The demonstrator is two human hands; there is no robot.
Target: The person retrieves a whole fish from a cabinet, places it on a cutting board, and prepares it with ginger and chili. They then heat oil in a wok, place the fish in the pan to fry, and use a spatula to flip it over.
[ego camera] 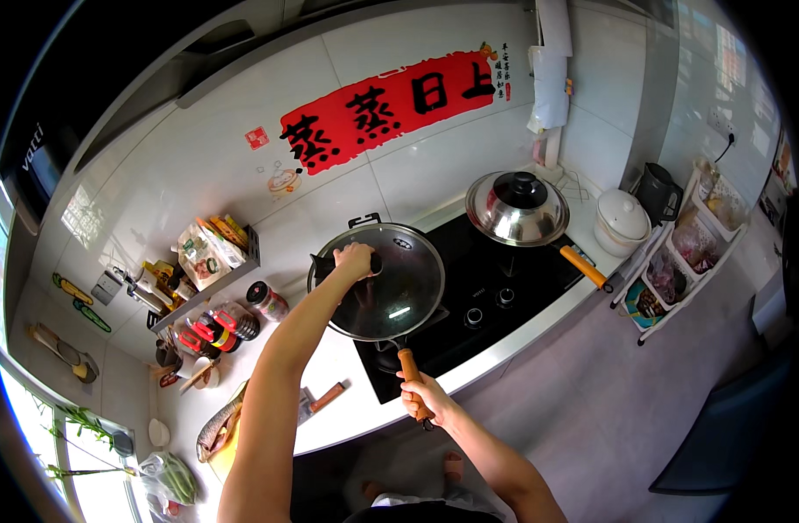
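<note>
My left hand (355, 260) is closed around the black handle (376, 264) of a dark glass lid (399, 291) with a metal rim. The lid sits over a wok on the left side of a black gas hob (478, 281). What the wok contains cannot be made out through the glass. With my right hand (427, 397) I grip the wok's wooden handle (410, 367), which points toward me over the counter's front edge. To the left of the hob, a cleaver (321, 400) with a wooden handle lies on the white counter (334, 435).
A second wok under a domed steel lid (517, 219) stands on the right, its wooden handle (582, 267) jutting forward. A whole fish (219, 425) lies at the left, partly behind my forearm. Sauce bottles (219, 327), a white pot (621, 219) and a basket trolley (680, 255) flank the hob.
</note>
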